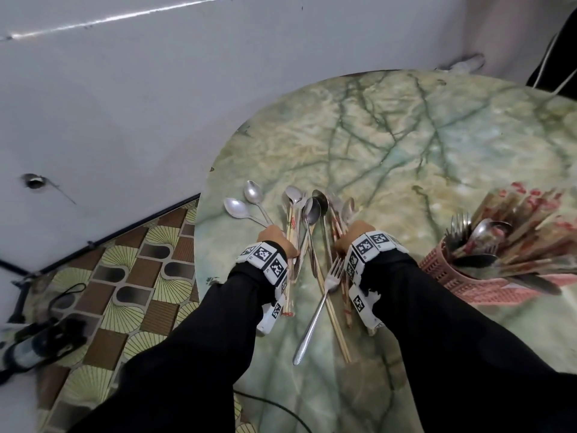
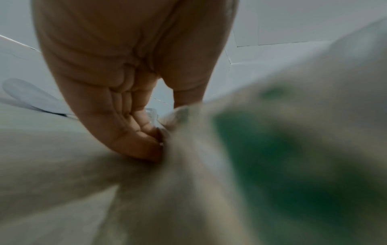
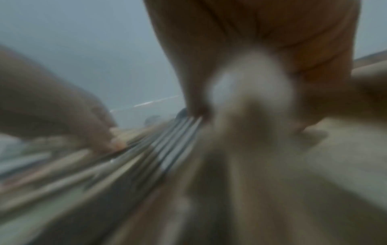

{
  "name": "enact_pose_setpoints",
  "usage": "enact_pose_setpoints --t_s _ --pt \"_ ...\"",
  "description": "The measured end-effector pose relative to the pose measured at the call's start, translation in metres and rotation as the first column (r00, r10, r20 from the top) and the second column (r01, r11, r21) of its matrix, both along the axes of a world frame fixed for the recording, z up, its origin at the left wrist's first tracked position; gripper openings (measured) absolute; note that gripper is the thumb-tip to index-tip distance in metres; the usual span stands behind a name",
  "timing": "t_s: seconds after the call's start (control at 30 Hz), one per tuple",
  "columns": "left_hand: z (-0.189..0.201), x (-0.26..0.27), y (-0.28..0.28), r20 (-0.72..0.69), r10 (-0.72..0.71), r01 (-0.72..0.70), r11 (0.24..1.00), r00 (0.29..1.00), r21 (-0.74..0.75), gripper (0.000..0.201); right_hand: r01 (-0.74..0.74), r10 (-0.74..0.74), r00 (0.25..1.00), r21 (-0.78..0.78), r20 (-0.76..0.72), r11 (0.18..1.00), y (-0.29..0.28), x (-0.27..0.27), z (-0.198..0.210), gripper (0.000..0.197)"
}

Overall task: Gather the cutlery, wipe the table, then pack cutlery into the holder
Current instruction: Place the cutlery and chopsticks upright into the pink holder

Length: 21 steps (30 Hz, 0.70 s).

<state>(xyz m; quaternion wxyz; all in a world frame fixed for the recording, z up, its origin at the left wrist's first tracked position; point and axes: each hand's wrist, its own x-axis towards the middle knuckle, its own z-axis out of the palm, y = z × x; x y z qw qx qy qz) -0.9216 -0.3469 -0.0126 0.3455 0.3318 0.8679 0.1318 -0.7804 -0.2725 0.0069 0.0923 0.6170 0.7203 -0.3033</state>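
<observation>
Just left of the pink holder on the marbled table, the loose cutlery lies bunched between both hands, the left hand with fingers extended pressing its side, while the right hand's finger posture is too blurred to tell.

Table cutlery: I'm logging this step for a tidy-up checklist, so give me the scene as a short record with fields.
surface: round green marbled table
loose pile: spoons, chopsticks and a fork lying between the hands
left hand: at the pile's left side, on the spoon handles; grip unclear
right hand: at the pile's right side, fingers down against the cutlery; grip unclear
holder: pink basket at right, already holding forks, spoons and chopsticks
stage: gathering
</observation>
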Motion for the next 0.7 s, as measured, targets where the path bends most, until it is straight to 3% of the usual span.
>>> enact_pose_setpoints --t_s 0.07,0.13,0.17,0.23,0.4,0.47,0.5,0.6,0.7 --pt "0.001 0.0 0.0 0.008 0.011 -0.011 1.0 1.0 0.004 0.041 -0.014 0.014 1.0 0.058 0.005 0.998 -0.004 -0.002 0.001 0.023" --pt "0.003 0.0 -0.002 0.02 0.014 -0.014 1.0 1.0 0.0 0.044 -0.026 0.025 1.0 0.087 0.014 0.996 -0.005 -0.001 -0.001 0.017" --pt "0.004 0.0 -0.003 0.029 0.014 -0.014 1.0 0.999 -0.009 0.045 -0.02 0.017 0.999 0.087 0.035 0.996 -0.004 -0.001 -0.003 0.024" --pt "0.005 0.0 -0.004 0.038 0.004 -0.004 1.0 0.999 -0.019 0.043 0.033 -0.031 0.999 0.05 -0.027 0.998 -0.002 0.003 -0.001 0.009" --pt "0.014 -0.002 -0.008 0.13 -0.032 0.033 0.999 0.991 -0.009 0.021 0.068 -0.063 0.992 0.049 -0.105 0.996 0.005 0.015 -0.008 0.036" --pt "0.02 0.0 -0.009 0.12 -0.027 0.03 0.999 0.992 -0.025 0.005 0.114 -0.114 0.981 -0.01 -0.155 0.993 0.005 0.015 -0.008 0.026" --pt "0.021 0.0 -0.009 0.117 -0.014 0.02 0.999 0.993 -0.049 0.017 0.122 -0.126 0.98 -0.033 -0.156 0.992 0.005 0.014 -0.006 0.019" --pt "0.022 0.001 -0.01 0.11 -0.005 0.015 0.996 0.994 -0.086 0.028 0.134 -0.144 0.98 -0.085 -0.134 0.987 0.006 0.013 -0.006 0.034" --pt "0.025 0.004 -0.01 0.104 0.004 0.004 0.997 0.995 -0.076 0.01 0.143 -0.159 0.978 -0.119 -0.139 0.983 0.004 0.012 -0.002 0.022"
